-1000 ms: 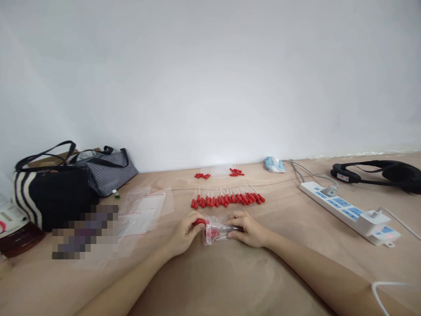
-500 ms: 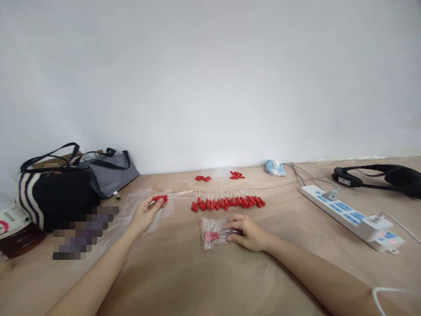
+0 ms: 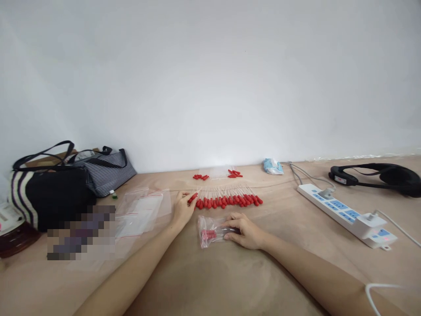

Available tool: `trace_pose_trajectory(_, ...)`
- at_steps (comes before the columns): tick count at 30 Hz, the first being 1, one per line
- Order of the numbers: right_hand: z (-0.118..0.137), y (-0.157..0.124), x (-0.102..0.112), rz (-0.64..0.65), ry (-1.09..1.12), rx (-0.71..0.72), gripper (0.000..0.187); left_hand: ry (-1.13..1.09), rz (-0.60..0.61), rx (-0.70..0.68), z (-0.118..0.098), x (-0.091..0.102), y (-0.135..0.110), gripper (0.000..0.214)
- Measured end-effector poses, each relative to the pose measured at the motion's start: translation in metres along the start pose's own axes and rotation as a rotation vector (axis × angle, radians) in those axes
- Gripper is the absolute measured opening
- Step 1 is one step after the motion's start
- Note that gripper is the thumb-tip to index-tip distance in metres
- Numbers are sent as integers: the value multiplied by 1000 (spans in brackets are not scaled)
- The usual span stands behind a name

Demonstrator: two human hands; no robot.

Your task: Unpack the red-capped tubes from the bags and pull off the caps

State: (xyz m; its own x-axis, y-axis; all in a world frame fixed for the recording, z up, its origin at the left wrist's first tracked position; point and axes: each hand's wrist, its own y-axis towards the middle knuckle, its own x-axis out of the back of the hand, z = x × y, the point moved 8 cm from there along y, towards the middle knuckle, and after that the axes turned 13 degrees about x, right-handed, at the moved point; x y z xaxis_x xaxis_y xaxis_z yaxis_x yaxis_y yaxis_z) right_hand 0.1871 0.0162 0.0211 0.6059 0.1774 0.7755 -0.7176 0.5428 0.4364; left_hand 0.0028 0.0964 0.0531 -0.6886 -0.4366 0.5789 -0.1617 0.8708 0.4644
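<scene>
Glass droppers with red rubber bulbs (image 3: 223, 202) lie side by side in a row, tubes pointing away from me. My left hand (image 3: 183, 210) is at the row's left end, its fingers closed around a few red-bulbed droppers (image 3: 192, 198); their exact number is unclear. Nearer to me, a clear zip bag (image 3: 204, 221) lies with red bulbs showing inside it. My right hand (image 3: 245, 231) grips that bag's right end, thumb on the near side and fingers on the far side.
Flat clear zip bags (image 3: 144, 210) lie at left, by a black bag (image 3: 61, 197) and a striped bag (image 3: 108, 173). More red bulbs (image 3: 235, 174) lie near the wall. At right are a power strip (image 3: 345, 215), a tissue pack (image 3: 272, 166) and a black headset (image 3: 345, 175).
My left hand has moved right with its droppers, from above the flat bags to the left end of the row. My right hand stays on the clear bag.
</scene>
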Motion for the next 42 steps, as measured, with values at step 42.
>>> trace_pose_trajectory(42,6,1,-1,-36,-28,54,27,76,647,-206,-47,-2,-89,29)
